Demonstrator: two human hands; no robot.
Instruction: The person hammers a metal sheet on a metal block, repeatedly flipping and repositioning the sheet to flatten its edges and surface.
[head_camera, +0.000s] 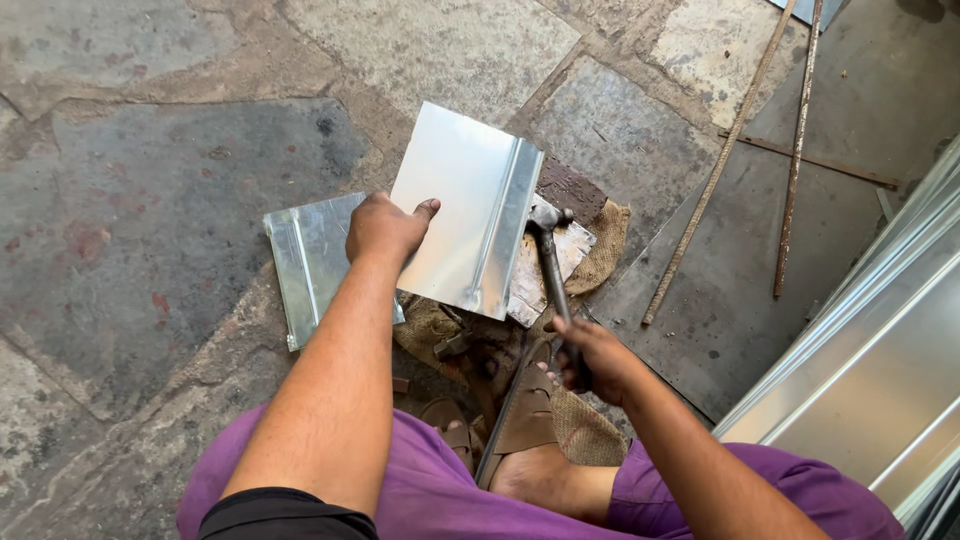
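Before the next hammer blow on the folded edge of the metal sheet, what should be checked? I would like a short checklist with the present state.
1. Left hand holds the metal sheet steady: ok.
2. Left fingers away from the folded seam: ok, they grip the opposite edge.
3. Right hand grips the hammer firmly: ok, at the handle end.
4. Hammer head beside the seam: ok.
5. Sandalled foot away from the hammer head: ok, though near the handle.
6. Seam rests on solid support: cannot tell, hidden under the sheet.

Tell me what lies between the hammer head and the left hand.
In the head view, the shiny sheet-metal panel with its raised folded seam spans that stretch: the left hand grips its near edge, and the hammer head sits just beyond the seam.
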